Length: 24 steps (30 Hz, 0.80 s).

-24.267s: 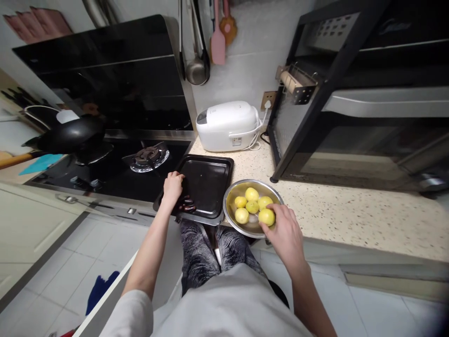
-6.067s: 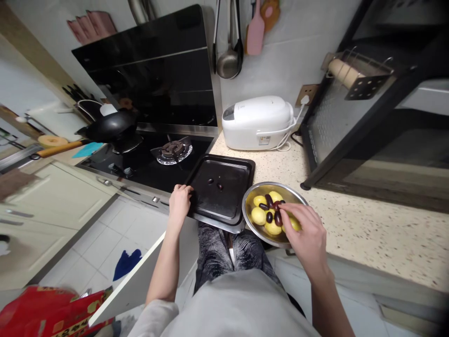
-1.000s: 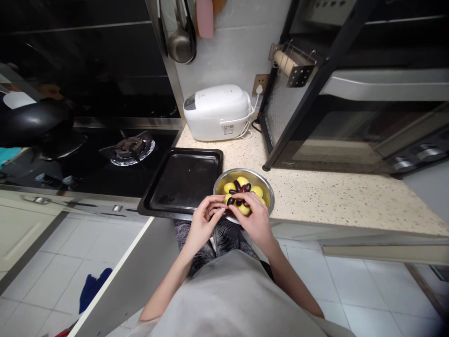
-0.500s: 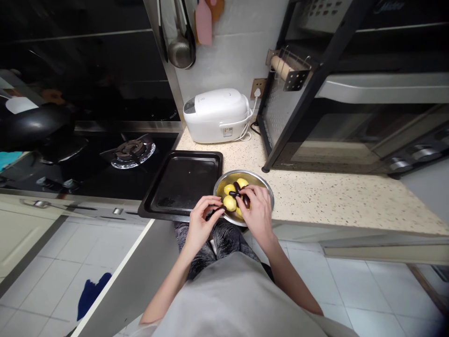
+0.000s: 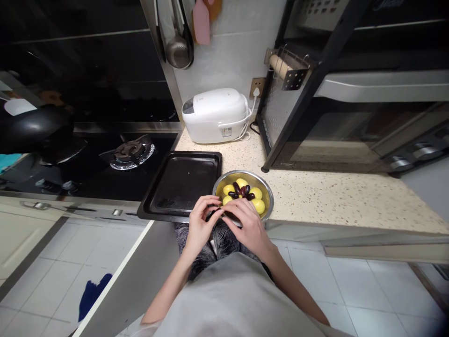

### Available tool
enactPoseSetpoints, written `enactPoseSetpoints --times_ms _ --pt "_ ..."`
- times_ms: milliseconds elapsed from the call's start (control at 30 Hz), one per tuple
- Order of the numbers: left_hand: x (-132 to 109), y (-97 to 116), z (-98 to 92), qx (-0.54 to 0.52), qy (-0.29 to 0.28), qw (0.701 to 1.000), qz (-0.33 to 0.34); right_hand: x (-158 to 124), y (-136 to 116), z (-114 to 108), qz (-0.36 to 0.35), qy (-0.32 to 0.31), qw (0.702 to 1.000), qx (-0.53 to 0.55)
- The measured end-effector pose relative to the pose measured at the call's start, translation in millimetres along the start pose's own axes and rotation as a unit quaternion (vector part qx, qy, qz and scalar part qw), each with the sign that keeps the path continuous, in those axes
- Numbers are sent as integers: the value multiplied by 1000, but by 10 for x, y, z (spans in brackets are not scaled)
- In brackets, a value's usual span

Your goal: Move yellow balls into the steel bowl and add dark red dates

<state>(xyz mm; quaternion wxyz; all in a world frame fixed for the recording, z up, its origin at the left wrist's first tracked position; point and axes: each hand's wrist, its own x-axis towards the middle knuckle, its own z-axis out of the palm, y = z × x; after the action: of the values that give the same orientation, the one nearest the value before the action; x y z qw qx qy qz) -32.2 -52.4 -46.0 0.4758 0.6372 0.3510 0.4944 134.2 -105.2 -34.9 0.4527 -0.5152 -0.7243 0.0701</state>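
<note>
Head view: left hand (image 5: 201,223) and right hand (image 5: 245,226) meet fingertip to fingertip at the near rim of the steel bowl (image 5: 266,193) on the surface; whether either grip holds anything, cannot tell; dark fruits (image 5: 242,191) top yellow ones, within reach

Home kitchen. Gas hob (image 5: 131,152) with black wok (image 5: 33,124) sitting at left of frame; dark extractor hood (image 5: 87,56) rising behind. White rice cooker (image 5: 215,114) standing plugged in at centre on speckled counter (image 5: 336,199). Ladle (image 5: 178,51) and pink spatula (image 5: 200,21) hanging at top. Countertop oven (image 5: 354,117) occupying right. Tiled floor (image 5: 45,267) showing below.
</note>
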Motion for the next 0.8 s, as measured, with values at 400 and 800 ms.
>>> enactPoseSetpoints --times_ms 400,800 --pt "149 79 -56 80 -92 992 27 -9 40 -53 29 72 997 1" --pt "732 -123 120 201 -137 963 112 -113 100 -246 58 178 982 -30"
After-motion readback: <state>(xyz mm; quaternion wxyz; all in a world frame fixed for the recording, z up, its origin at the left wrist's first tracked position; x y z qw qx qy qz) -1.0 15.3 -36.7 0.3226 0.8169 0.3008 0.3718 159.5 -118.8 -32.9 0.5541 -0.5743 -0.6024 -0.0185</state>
